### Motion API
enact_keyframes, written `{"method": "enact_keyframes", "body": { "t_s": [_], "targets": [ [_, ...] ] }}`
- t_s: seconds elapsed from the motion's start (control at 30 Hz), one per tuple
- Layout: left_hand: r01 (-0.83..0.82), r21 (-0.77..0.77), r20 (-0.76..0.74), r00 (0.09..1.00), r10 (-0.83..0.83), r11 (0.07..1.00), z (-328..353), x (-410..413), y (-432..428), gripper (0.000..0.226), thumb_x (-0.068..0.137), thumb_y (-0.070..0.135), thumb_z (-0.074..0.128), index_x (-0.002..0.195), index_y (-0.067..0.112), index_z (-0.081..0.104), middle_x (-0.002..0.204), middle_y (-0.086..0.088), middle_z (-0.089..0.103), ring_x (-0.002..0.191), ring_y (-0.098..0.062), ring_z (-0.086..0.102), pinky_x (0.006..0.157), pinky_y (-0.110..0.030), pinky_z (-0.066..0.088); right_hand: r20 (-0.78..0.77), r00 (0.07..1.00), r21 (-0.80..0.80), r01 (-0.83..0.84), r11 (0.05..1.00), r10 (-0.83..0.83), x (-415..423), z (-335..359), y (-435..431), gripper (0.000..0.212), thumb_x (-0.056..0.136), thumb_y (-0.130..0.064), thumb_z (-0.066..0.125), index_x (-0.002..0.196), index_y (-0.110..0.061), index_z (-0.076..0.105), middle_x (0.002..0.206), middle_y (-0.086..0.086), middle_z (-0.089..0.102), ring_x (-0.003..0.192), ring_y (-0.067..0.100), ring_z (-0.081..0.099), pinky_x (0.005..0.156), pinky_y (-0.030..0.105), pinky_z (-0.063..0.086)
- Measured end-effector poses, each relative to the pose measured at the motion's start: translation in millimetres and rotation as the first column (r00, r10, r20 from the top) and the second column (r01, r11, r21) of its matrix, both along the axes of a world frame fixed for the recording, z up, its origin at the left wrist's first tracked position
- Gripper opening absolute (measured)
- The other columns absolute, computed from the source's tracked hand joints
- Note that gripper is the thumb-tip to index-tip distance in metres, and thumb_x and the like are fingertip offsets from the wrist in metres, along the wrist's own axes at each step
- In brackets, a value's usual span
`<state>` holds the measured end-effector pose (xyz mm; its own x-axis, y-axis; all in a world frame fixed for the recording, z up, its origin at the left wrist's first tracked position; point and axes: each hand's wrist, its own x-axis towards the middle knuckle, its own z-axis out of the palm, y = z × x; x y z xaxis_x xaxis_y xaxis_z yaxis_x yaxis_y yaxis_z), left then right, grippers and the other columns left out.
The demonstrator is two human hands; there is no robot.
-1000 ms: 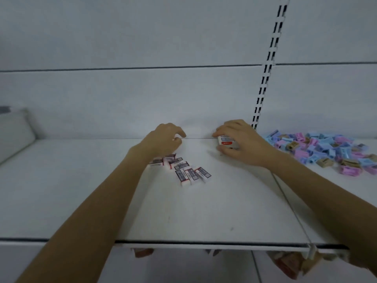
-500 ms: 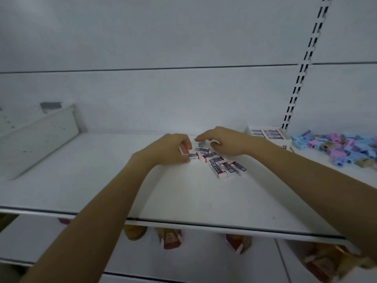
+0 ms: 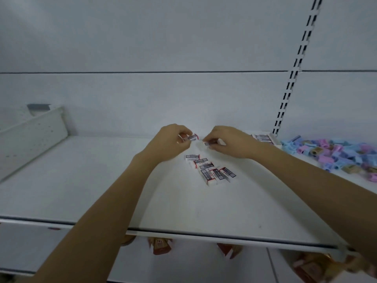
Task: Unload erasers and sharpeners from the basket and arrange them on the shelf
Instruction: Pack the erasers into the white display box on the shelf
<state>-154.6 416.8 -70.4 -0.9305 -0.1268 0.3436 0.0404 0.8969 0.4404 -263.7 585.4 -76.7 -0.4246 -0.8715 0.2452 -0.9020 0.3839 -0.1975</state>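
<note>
Both my hands hover over the white shelf [image 3: 81, 180] near its back wall. My left hand [image 3: 170, 142] pinches a white eraser [image 3: 191, 137] with a red and black label. My right hand [image 3: 228, 142] pinches another eraser [image 3: 212, 142], close beside the first. Below the hands several loose erasers [image 3: 212, 170] lie scattered on the shelf. A neat group of erasers [image 3: 264, 138] sits against the back wall to the right. A heap of blue, pink and tan sharpeners [image 3: 336, 155] covers the shelf section at the far right. No basket is in view.
A slotted upright [image 3: 293, 78] divides the back wall above the stacked erasers. A white perforated divider [image 3: 30, 137] stands at the shelf's left end. Packaged goods [image 3: 161, 245] hang below the front edge of the shelf.
Both hands lifted off the loose pile, each now holding an eraser above it near the back wall. A second ago the right hand was at the stacked erasers on the right.
</note>
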Motion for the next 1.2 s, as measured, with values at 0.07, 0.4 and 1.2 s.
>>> {"method": "enact_keyframes", "body": {
  "t_s": [0.07, 0.4, 1.2],
  "targets": [
    [0.02, 0.023, -0.051, 0.999, -0.019, 1.0, 4, -13, 16, 0.024, 0.088, 0.012, 0.056, 0.111, 0.008, 0.063, 0.093, 0.001, 0.056, 0.081, -0.008, 0.053, 0.068, -0.01, 0.032, -0.027, 1.0, -0.147, 0.002, 0.989, -0.007, -7, 6, 20, 0.024, 0.09, -0.014, 0.055, 0.112, -0.009, 0.063, 0.099, 0.008, 0.059, 0.092, 0.018, 0.054, 0.084, 0.03, 0.043],
    [0.045, 0.062, -0.082, 0.996, -0.04, 0.997, 1, -94, 117, 0.021, 0.09, 0.009, 0.053, 0.108, 0.004, 0.063, 0.108, -0.012, 0.065, 0.099, -0.024, 0.06, 0.086, -0.029, 0.045, 0.132, 0.926, -0.397, 0.377, 0.837, -0.355, -50, -4, 111, 0.029, 0.088, -0.004, 0.057, 0.117, -0.005, 0.059, 0.112, 0.013, 0.06, 0.098, 0.018, 0.056, 0.087, 0.017, 0.039],
    [0.089, -0.129, 0.028, 0.996, -0.086, 0.988, -23, -106, 114, 0.031, 0.098, 0.022, 0.039, 0.114, 0.009, 0.063, 0.116, -0.006, 0.053, 0.108, -0.02, 0.048, 0.089, -0.033, 0.041, 0.052, 0.916, -0.213, 0.399, 0.892, -0.398, -68, -22, 115, 0.028, 0.089, -0.005, 0.046, 0.107, -0.006, 0.067, 0.109, 0.01, 0.067, 0.102, 0.029, 0.056, 0.092, 0.039, 0.045]
  ]
}}
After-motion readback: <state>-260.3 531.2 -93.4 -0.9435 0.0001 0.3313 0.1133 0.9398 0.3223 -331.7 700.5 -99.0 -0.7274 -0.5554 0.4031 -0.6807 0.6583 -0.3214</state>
